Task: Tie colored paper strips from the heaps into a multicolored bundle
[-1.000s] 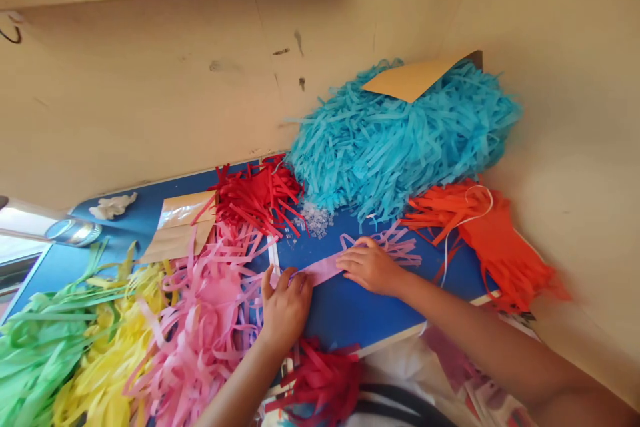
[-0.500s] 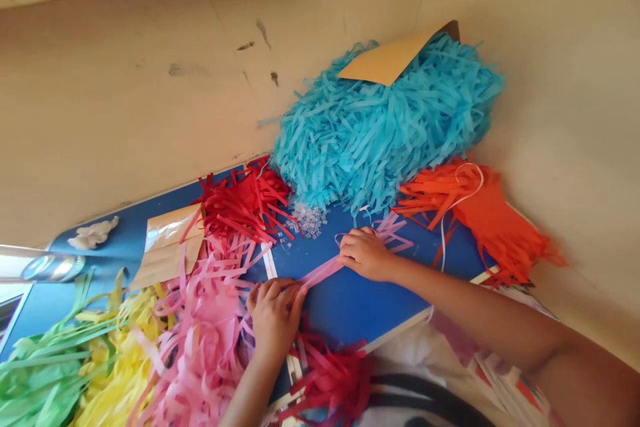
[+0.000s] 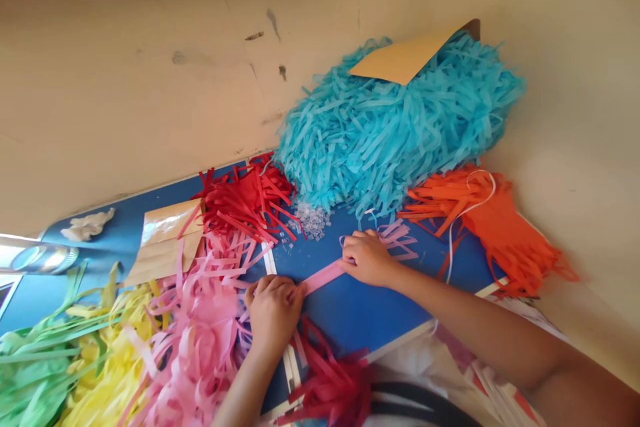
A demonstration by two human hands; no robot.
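A pink tissue-paper strip (image 3: 324, 278) stretches between my two hands just over the blue tabletop. My left hand (image 3: 275, 312) is closed on its near end, beside the pink fringed paper pile (image 3: 200, 354). Farther along, my right hand (image 3: 367, 258) pinches the strip, and its loose fringe (image 3: 400, 240) spreads out past the fingers. Close beyond my right hand lie small clear plastic bits (image 3: 311, 219) in a heap. Red fringed paper (image 3: 333, 380) rests at the table's near edge, below my left hand. My fingers hide parts of the strip.
A big blue fringed bundle (image 3: 400, 127) stands against the wall with a yellow card (image 3: 410, 57) on top. Orange fringe (image 3: 510, 227) and a white cord are at right. Red (image 3: 245, 200), yellow (image 3: 120, 367) and green (image 3: 35, 374) fringe lie left, near a brown packet (image 3: 167, 240).
The strip between my hands looks flatter and wider. Both hands keep their hold at nearly the same places. The view has shifted slightly.
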